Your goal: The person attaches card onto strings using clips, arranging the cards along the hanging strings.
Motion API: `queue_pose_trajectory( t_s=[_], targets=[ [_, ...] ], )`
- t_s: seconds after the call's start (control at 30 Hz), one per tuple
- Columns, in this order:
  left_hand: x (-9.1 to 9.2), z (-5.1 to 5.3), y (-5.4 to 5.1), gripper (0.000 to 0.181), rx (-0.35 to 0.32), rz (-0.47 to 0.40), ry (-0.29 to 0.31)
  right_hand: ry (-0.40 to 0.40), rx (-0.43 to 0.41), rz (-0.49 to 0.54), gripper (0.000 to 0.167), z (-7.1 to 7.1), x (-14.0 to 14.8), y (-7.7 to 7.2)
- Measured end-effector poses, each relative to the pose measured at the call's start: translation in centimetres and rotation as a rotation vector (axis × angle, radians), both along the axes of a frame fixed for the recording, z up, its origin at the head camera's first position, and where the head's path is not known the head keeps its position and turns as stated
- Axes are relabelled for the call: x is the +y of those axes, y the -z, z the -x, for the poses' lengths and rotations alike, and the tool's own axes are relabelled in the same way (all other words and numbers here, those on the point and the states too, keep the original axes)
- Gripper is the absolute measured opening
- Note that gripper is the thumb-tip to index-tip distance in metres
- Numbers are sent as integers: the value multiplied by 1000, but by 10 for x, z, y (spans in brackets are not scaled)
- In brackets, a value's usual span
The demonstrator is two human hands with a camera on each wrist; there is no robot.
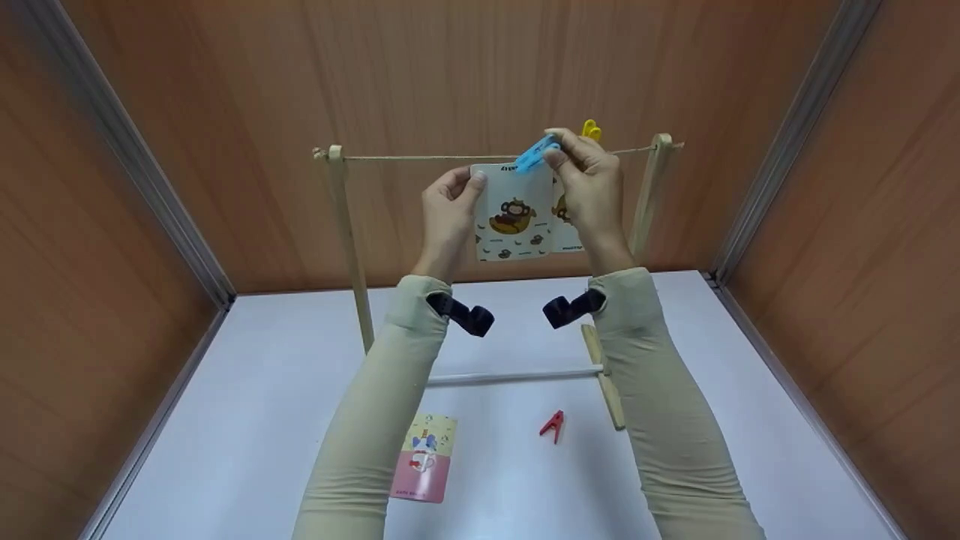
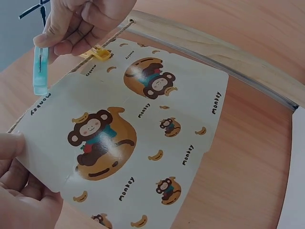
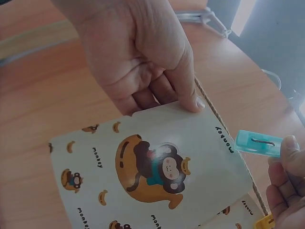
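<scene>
A white card with a monkey on a banana (image 1: 513, 240) is held up against the string (image 1: 420, 157). My left hand (image 1: 450, 214) pinches its upper left edge between thumb and fingers. A blue clothespin (image 1: 534, 154) is pinched in my right hand (image 1: 592, 191), its tip at the card's top edge by the string. Whether its prongs straddle the edge I cannot tell. Behind and to the right, a second monkey card (image 2: 152, 78) hangs from the string near a yellow clothespin (image 1: 592, 130), partly hidden by my right hand in the head view.
Two wooden posts (image 1: 349, 247) carry the string, with a white rod (image 1: 517, 376) low between their bases. On the white table lie a red clothespin (image 1: 553, 426) and a pink and yellow card (image 1: 424, 472), partly behind my left sleeve. Wooden panels (image 1: 480, 75) enclose the table.
</scene>
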State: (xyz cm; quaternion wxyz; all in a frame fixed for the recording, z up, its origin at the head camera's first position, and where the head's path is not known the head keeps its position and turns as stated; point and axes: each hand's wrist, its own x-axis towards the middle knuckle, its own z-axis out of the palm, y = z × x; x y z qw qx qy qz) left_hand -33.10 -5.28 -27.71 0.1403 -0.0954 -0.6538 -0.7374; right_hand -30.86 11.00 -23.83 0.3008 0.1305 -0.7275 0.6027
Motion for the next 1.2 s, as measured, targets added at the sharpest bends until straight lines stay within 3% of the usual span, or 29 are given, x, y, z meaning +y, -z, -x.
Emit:
queue_pose_trajectory(
  t_s=[0.47,0.87,1.2],
  targets=[
    [3,1,-1,26,25,-13,29,42,27,-45,27,8,-1,-13],
    [2,1,-1,26,36,-14,23,69,49,-166,24,10,-2,-19],
    [4,3,0,26,30,-13,22,113,-14,-262,26,7,-6,-22]
  ],
)
